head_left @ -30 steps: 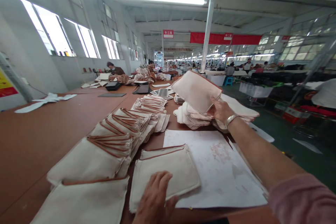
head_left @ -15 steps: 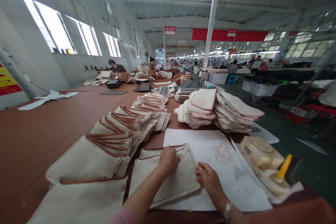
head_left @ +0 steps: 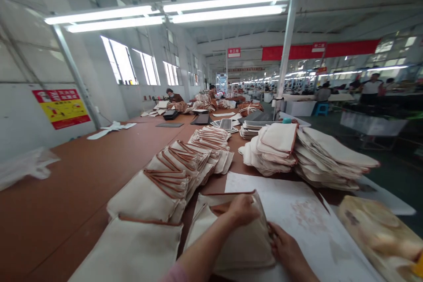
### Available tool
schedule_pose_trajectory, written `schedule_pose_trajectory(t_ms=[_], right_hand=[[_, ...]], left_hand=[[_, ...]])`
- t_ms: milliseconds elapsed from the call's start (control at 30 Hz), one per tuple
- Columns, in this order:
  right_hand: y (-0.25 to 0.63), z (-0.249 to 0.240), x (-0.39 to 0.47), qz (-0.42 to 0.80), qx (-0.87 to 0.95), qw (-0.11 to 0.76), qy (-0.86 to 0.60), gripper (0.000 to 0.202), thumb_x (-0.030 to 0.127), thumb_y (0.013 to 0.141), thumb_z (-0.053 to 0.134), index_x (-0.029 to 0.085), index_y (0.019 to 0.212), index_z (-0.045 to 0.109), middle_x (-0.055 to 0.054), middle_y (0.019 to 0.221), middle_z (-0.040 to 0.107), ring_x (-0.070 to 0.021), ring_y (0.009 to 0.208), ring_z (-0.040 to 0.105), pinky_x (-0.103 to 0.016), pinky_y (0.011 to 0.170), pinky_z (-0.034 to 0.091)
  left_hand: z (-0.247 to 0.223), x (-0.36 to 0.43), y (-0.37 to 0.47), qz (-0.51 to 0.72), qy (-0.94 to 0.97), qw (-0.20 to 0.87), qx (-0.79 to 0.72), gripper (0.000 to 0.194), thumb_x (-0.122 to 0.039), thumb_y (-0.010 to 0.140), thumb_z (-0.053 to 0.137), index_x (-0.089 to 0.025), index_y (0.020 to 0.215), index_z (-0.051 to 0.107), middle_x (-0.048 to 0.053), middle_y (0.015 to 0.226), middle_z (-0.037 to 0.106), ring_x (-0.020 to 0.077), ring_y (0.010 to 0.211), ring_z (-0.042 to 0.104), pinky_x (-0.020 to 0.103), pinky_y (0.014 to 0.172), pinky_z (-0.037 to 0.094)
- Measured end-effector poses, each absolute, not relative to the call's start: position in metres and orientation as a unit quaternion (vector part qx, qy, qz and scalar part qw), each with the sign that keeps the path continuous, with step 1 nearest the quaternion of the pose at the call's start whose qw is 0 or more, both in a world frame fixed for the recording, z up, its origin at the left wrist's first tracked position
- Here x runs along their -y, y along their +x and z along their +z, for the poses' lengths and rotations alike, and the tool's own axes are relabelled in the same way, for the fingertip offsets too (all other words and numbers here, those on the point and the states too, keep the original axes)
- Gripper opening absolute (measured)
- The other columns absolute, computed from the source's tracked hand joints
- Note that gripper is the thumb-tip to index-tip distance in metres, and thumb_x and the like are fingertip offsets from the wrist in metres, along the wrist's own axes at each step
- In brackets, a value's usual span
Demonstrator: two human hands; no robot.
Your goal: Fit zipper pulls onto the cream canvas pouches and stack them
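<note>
A cream fabric pouch point(head_left: 244, 244) with brown-trimmed edges lies in front of me, partly on a white sheet. Its mouth gapes at the top, and a brown inside shows there. My left hand point(head_left: 244, 209) is closed on the front layer near the upper right corner, lifting it. Along the right edge, my right hand point(head_left: 284, 243) pinches the pouch's side; its fingertips are partly hidden. A matching pouch point(head_left: 142, 246) lies flat to the left, next to a fanned row of similar pouches point(head_left: 152, 196).
Stacks of cream fabric pieces point(head_left: 277, 141) stand beyond the white sheet point(head_left: 307, 211). A stained, yellowish block-like object point(head_left: 373, 224) sits at the right edge of the brown table point(head_left: 79, 176). A person point(head_left: 173, 96) works at the far end.
My left hand has pulled up the pouch's front layer, opening its mouth. My right hand has closed in on the pouch's right edge. The camera view has turned left and up.
</note>
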State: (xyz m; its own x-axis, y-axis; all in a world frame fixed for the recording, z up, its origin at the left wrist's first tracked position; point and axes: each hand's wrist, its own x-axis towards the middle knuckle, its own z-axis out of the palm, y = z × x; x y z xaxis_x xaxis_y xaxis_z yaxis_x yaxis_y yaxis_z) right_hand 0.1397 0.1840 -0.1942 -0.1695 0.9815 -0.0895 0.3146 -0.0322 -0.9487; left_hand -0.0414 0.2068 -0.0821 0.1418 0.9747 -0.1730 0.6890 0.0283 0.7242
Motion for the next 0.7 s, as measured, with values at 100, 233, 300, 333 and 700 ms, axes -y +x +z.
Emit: schedule_pose_trajectory(t_ms=[100,233,300,333,700], right_hand=[[0.139,-0.186,-0.179,0.445,0.630,0.333,-0.543,0.024,0.030,0.060,0.055,0.023,0.076,0.072,-0.009,0.080,0.075,-0.0313,0.077,0.069,-0.037,0.067,0.054],[0.135,-0.170,-0.173,0.425,0.649,0.324,-0.542,0.014,0.028,0.063,0.055,0.025,0.064,0.069,-0.007,0.069,0.073,-0.0284,0.068,0.067,-0.035,0.062,0.052],[0.135,-0.154,-0.174,0.425,0.650,0.330,-0.536,0.016,0.032,0.067,0.056,0.023,0.064,0.070,-0.008,0.066,0.072,-0.0283,0.068,0.067,-0.034,0.060,0.052],[0.137,-0.143,-0.175,0.427,0.648,0.335,-0.534,0.020,0.035,0.071,0.057,0.022,0.069,0.072,-0.009,0.067,0.073,-0.0289,0.068,0.067,-0.034,0.058,0.052],[0.113,-0.014,-0.085,0.671,0.645,0.295,-0.215,0.037,0.055,0.089,0.058,0.023,0.106,0.062,-0.005,0.083,0.066,-0.0201,0.073,0.062,-0.028,0.063,0.048]], left_hand=[[-0.041,-0.198,-0.051,0.312,0.637,0.417,-0.569,0.030,-0.041,0.095,0.056,-0.012,0.099,0.063,0.002,0.087,0.063,0.0157,0.073,0.062,0.028,0.064,0.052],[0.026,-0.180,-0.085,0.428,0.587,0.498,-0.474,0.042,-0.054,0.089,0.054,-0.014,0.102,0.059,0.000,0.078,0.058,0.0096,0.059,0.052,0.020,0.053,0.041],[0.051,-0.161,-0.099,0.430,0.572,0.552,-0.428,0.045,-0.053,0.077,0.067,-0.014,0.100,0.061,0.002,0.078,0.059,0.0108,0.058,0.053,0.021,0.055,0.042],[0.059,-0.149,-0.102,0.422,0.567,0.577,-0.409,0.046,-0.051,0.071,0.072,-0.014,0.096,0.063,0.003,0.078,0.060,0.0121,0.060,0.055,0.022,0.058,0.045],[0.044,-0.037,-0.094,0.229,0.683,0.562,-0.406,0.026,-0.032,0.067,0.074,-0.017,0.071,0.053,-0.006,0.063,0.041,0.0076,0.056,0.033,0.018,0.045,0.023]])
